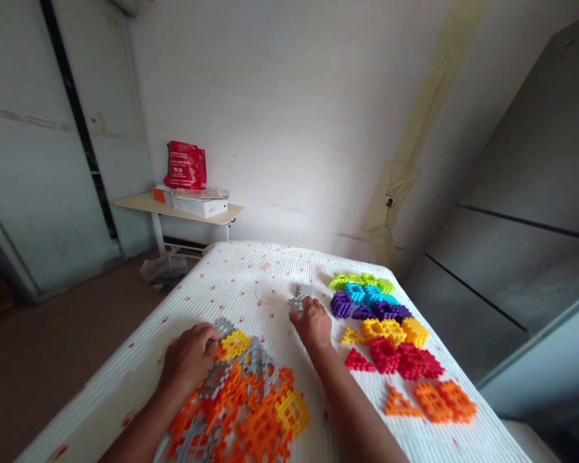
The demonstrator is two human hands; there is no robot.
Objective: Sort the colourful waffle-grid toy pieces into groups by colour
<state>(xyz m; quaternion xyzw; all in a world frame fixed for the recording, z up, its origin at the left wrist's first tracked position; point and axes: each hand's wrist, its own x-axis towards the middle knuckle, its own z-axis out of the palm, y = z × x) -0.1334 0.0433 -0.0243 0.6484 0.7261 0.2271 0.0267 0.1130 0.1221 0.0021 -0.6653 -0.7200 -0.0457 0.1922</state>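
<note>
Rest left hand (189, 355), curled in an unreadable grip, lightly at the pile (260, 424), and square the grey piece (296, 305) beside its grey neighbour (305, 290) on the cloth (260, 302) with right hand (313, 323) pinched narrow on it, left of the purple blocks (341, 305).

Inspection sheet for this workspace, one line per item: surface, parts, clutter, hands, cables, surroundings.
Surface: white ribbed cloth with red specks.
Parts: mixed pile of orange, grey and yellow pieces; right of it, colour rows, far to near green, blue, purple, yellow, red, orange; grey pieces apart, beyond the pile.
Clutter: side table with red bag on boxes; plastic bag on the floor.
Hands: left hand at the pile's left edge, right hand at the grey pieces; grip unclear on both.
Cables: nothing seen; wall socket only.
Surroundings: pale wall, grey doors left, grey panelled unit right.
</note>
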